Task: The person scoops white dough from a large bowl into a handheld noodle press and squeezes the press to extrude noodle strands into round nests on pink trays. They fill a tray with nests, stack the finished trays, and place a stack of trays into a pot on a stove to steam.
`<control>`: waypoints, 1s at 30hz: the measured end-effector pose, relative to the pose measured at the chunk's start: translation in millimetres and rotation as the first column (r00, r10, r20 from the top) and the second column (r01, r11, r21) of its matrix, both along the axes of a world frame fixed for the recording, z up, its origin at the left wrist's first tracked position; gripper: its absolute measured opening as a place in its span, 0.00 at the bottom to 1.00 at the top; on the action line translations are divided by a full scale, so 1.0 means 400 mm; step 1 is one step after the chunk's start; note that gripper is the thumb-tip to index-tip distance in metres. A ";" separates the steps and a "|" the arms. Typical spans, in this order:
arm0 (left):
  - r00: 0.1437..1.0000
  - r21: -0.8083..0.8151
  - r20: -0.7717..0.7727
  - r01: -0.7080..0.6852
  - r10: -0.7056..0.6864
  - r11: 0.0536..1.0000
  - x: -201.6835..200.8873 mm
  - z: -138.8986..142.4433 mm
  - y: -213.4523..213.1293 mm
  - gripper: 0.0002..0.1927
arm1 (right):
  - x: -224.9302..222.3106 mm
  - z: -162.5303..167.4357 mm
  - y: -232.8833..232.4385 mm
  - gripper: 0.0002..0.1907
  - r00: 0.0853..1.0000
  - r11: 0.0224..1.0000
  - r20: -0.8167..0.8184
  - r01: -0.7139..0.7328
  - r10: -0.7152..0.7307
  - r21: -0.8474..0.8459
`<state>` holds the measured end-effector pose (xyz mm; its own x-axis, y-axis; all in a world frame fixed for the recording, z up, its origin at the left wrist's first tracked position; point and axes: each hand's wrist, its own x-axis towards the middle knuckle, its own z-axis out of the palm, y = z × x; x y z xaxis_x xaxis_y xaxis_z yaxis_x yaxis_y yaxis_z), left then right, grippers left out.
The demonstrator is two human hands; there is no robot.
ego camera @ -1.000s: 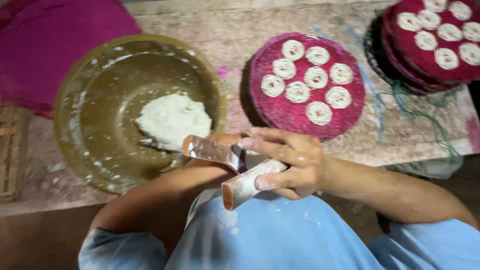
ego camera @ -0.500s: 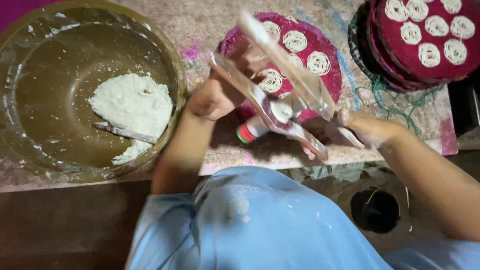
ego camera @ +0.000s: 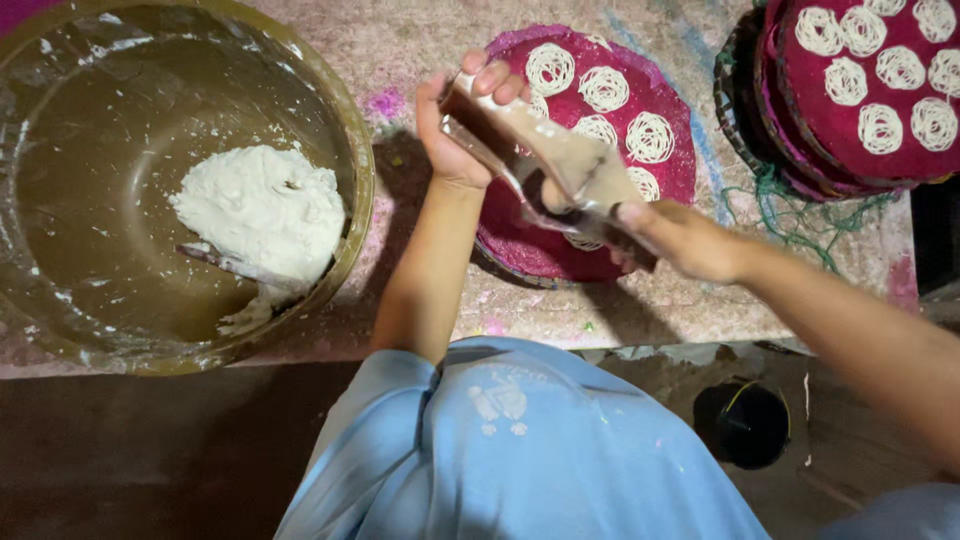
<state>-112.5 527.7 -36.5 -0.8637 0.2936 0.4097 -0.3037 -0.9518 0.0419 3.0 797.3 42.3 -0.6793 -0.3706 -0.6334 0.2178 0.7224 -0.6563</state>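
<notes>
Since a second ago the metal dough press (ego camera: 560, 170) has come up from the person's lap and now sits over the round magenta mat (ego camera: 590, 150), where coils of white noodle (ego camera: 650, 137) already lie. The left hand (ego camera: 462, 125) is closed around the press's upper handle and the right hand (ego camera: 680, 238) grips its lower end, so pressing looks under way again. The brass bowl (ego camera: 350, 140) of white dough (ego camera: 262, 212) rests on the bench (ego camera: 420, 40), untouched, to the left.
</notes>
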 end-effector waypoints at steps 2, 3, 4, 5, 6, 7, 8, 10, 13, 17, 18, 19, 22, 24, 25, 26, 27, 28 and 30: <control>1.000 -0.007 0.015 -0.008 0.008 1.000 0.003 -0.012 -0.007 0.15 | 0.007 -0.004 -0.021 0.46 1.000 1.000 0.009 0.016 -0.016 -0.012; 0.999 -0.024 0.031 -0.032 0.033 0.999 0.011 -0.019 -0.004 0.16 | 0.009 0.001 -0.024 0.46 0.998 0.997 0.052 0.034 -0.031 -0.067; 0.997 -0.041 0.045 -0.056 0.058 0.998 0.017 -0.025 0.000 0.16 | 0.010 0.006 -0.025 0.46 0.995 0.991 0.094 0.055 -0.043 -0.122; 0.996 -0.029 0.066 -0.054 0.055 0.998 0.020 -0.029 0.011 0.16 | 0.005 0.018 -0.019 0.46 0.997 0.998 0.075 0.035 -0.032 -0.045; 0.995 -0.019 0.089 -0.052 0.054 0.998 0.020 -0.031 0.022 0.15 | -0.001 0.030 -0.012 0.45 0.998 0.999 0.060 0.016 -0.018 0.031; 0.992 -0.009 0.118 -0.051 0.051 0.999 0.014 -0.031 0.029 0.14 | -0.009 0.041 -0.008 0.45 0.999 0.994 0.050 -0.002 -0.003 0.109; 0.994 -0.003 0.088 -0.064 0.064 0.998 0.010 -0.031 0.034 0.15 | -0.017 0.048 -0.007 0.44 0.998 0.991 0.050 0.035 -0.042 0.127; 0.996 0.012 0.019 -0.090 0.089 0.996 -0.019 -0.023 0.030 0.15 | -0.031 0.049 -0.019 0.43 0.992 0.980 0.038 0.112 -0.120 0.165; 1.000 0.027 -0.030 0.009 -0.008 1.000 -0.035 -0.017 -0.004 0.16 | -0.027 0.032 -0.047 0.42 0.994 0.994 -0.025 0.105 -0.106 -0.031; 0.997 -0.045 0.043 -0.067 0.069 0.997 -0.003 -0.021 -0.002 0.17 | -0.009 0.023 -0.035 0.43 0.996 0.997 0.040 0.082 -0.082 0.005; 0.997 -0.020 0.056 -0.057 0.058 0.998 0.006 -0.022 0.015 0.16 | -0.011 0.026 -0.019 0.43 0.997 0.995 0.035 0.069 -0.072 0.078; 0.997 0.008 0.068 -0.047 0.046 0.999 0.008 -0.020 0.029 0.15 | -0.016 0.028 -0.005 0.43 0.998 0.987 0.029 0.057 -0.062 0.153; 0.995 0.003 -0.016 -0.100 0.100 0.995 -0.024 -0.006 0.058 0.15 | -0.037 0.014 0.023 0.42 0.987 0.996 -0.158 0.029 -0.016 0.080; 0.994 -0.082 0.085 -0.056 0.063 0.995 -0.049 -0.008 0.049 0.19 | -0.043 -0.010 0.027 0.38 0.987 0.994 -0.123 0.106 -0.105 -0.002; 0.989 -0.125 0.136 -0.033 0.050 0.992 -0.057 -0.017 0.039 0.21 | -0.043 -0.023 0.028 0.36 0.984 0.989 -0.103 0.144 -0.148 -0.044; 0.962 -0.274 0.270 0.049 0.028 0.960 -0.061 -0.033 0.026 0.24 | -0.042 -0.034 0.031 0.34 0.982 0.986 -0.110 0.144 -0.152 -0.080; 0.913 -0.402 0.406 0.147 0.032 0.904 -0.056 -0.057 0.012 0.28 | -0.037 -0.045 0.035 0.33 0.982 0.983 -0.111 0.143 -0.155 -0.114; 0.845 -0.505 0.531 0.257 0.061 0.824 -0.049 -0.087 -0.001 0.31 | -0.032 -0.054 0.040 0.32 0.981 0.979 -0.112 0.142 -0.159 -0.149; 0.893 -0.874 0.445 0.418 0.063 0.247 0.002 -0.166 -0.010 0.39 | -0.023 -0.069 0.052 0.30 0.981 0.960 -0.080 0.154 -0.177 -0.232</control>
